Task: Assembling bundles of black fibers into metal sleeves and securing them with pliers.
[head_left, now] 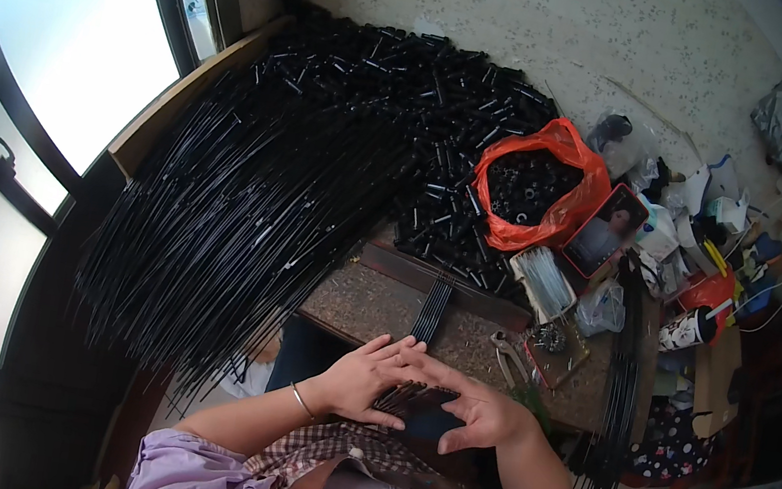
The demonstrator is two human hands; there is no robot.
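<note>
A small row of thin black rods (432, 313) lies side by side, running from the board's edge toward my body. My left hand (355, 381), with a bracelet at the wrist, rests across the rods near the table's front edge, its fingers stretched and thumb apart. Beside it, my right hand (485, 413) has its fingers reaching over to the left fingertips, its thumb spread away. Rod ends show between the two hands, close to my body. Parts of the rods under my fingers are hidden.
A big heap of long black rods (244, 212) fills the left. Behind are short black cylindrical parts (416, 76). An orange bag (581, 157) holds small black parts. Phone (607, 231), pliers (508, 356), a tray of white sticks (544, 283) and a cup (688, 332) stand right.
</note>
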